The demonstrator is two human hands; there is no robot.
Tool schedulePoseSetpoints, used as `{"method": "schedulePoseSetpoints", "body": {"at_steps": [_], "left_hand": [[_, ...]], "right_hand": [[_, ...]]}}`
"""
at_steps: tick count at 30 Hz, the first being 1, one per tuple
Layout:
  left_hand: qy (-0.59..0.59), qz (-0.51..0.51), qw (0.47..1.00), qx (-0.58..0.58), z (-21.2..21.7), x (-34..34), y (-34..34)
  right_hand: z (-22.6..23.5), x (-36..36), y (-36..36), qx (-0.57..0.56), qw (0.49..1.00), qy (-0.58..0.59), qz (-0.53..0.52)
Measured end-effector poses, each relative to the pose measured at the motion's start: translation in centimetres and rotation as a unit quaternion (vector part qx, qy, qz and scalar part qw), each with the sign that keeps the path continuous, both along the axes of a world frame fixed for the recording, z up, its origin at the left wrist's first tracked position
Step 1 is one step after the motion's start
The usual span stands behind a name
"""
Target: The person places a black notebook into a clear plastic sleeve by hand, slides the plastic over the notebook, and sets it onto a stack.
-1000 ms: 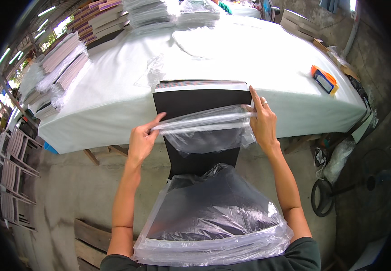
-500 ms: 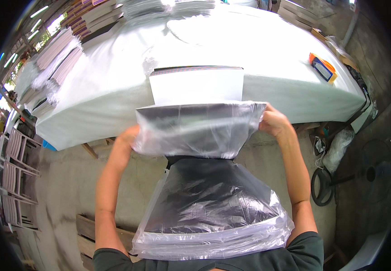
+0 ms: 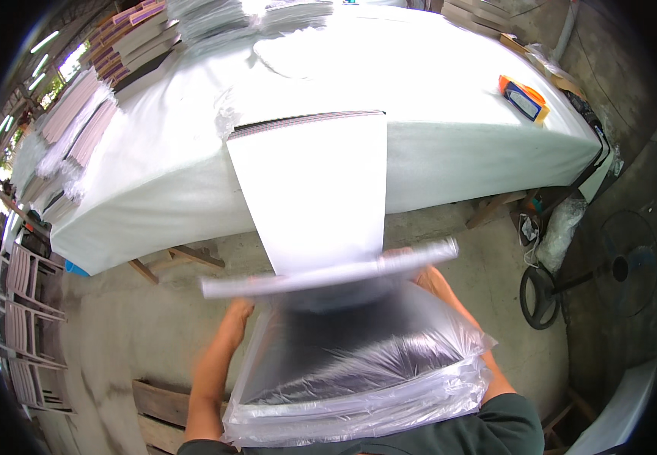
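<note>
The fingers (image 3: 397,253) of the right hand (image 3: 433,282) are closed on a thin plastic package (image 3: 328,278), blurred and seen nearly edge-on. The left hand (image 3: 239,309) is against its other end; I cannot tell how those fingers are set. The package slants between a white pile of sheets (image 3: 313,189), reaching toward the table (image 3: 488,159), and dark sheets in clear plastic (image 3: 351,334) before the person's body. An orange-and-blue box (image 3: 524,100) sits on the table's right.
</note>
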State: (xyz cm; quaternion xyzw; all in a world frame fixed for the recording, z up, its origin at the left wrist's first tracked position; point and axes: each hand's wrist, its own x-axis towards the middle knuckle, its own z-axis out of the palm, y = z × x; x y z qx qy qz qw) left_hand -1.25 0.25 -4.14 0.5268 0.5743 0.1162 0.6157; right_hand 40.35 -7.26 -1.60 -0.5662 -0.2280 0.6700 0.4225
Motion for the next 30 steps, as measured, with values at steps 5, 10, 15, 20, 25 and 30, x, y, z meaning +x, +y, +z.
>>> {"method": "schedulePoseSetpoints", "body": {"at_steps": [5,10,15,20,25,30], "left_hand": [[-0.364,0.019,0.930,0.047,-4.5,0.6,-1.8],[-0.465,0.217,0.858,-0.033,-8.3,-2.7,-1.8],[-0.180,0.095,0.888,0.412,12.7,1.4,-0.5],[-0.308,0.002,0.866,0.395,26.2,6.1,1.8],[-0.231,-0.503,0.807,0.206,27.5,6.6,1.8],[-0.208,-0.610,0.745,0.172,27.8,8.6,-2.2]], "right_hand": [[1.5,-1.9,-2.4,0.056,0.988,-0.143,-0.022],[1.5,4.4,1.1,0.101,0.886,-0.447,0.067],[18.0,7.0,7.5,0.382,0.835,-0.390,-0.075],[28.2,0.7,17.1,0.486,0.725,-0.483,0.065],[26.9,-2.1,24.9,0.453,0.658,-0.510,0.320],[26.8,-1.8,26.0,0.518,0.673,-0.497,0.179]]}}
